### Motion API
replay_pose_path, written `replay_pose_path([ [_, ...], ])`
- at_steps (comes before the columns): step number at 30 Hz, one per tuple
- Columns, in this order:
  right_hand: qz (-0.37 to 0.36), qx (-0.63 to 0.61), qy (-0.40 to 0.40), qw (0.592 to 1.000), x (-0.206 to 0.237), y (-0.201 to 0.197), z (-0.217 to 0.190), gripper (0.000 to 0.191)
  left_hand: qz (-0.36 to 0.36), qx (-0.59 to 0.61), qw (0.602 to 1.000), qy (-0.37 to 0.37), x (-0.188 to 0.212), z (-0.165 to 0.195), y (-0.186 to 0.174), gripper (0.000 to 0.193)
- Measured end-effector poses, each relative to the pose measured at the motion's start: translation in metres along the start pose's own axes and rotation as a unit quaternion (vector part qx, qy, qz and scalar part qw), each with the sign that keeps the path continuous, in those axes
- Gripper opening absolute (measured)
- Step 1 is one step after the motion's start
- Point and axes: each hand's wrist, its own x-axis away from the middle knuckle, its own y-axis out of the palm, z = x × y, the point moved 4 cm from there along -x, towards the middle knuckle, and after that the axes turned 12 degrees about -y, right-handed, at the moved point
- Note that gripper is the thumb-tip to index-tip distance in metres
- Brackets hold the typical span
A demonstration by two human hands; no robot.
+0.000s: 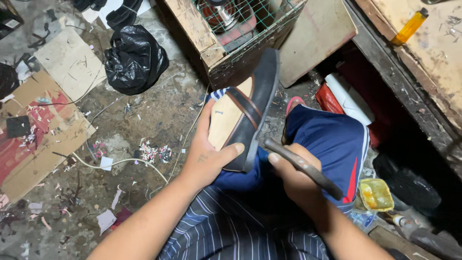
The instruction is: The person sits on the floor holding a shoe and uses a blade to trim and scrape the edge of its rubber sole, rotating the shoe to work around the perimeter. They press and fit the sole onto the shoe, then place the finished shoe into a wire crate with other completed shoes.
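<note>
Over on the left the concrete floor is littered with flattened cardboard (pixel 45 120) and paper scraps, and a knotted black plastic bag (pixel 134 58) sits further back near a wooden crate (pixel 211 43) fronted with green wire mesh. Nearer in, the left hand (pixel 207 156) cups a dark slip-on shoe (pixel 248 115) from its open side, thumb pressed across the rim by the sole and the other fingers wrapped out of sight behind it, so the shoe stands on end over the person's lap, against the blue shorts (pixel 332 144). It looks light and fairly stiff through the sole, with a softer upper that would give under a squeeze, so the waist, where it is gripped, seems the sound place to hold it. The right hand (pixel 296 175) is closed tight around the handle of a worn metal tool (pixel 303 166) whose tip meets the sole edge. To the right sit a small yellow glue tub (pixel 375 195) and a dark workbench (pixel 423 58).
</note>
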Motion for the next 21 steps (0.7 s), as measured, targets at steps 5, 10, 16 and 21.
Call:
replay_pose_path([
  [5,0.019,-0.025,-0.023,0.999,0.007,-0.001,-0.017,0.012,0.024,0.058,0.995,-0.078,0.003,-0.014,-0.002,0.105],
  [10,-0.090,-0.054,0.077,0.991,0.004,0.014,-0.002,0.021,0.007,0.113,0.992,-0.059,-0.002,-0.016,0.009,0.101],
  [16,0.013,-0.234,0.055,0.971,-0.004,0.004,-0.013,0.025,-0.010,0.120,0.993,0.009,0.016,-0.010,0.035,0.105],
  [21,-0.059,-0.090,0.021,0.994,-0.008,-0.027,-0.035,0.050,-0.083,0.119,0.986,0.085,0.033,0.018,0.049,0.103],
])
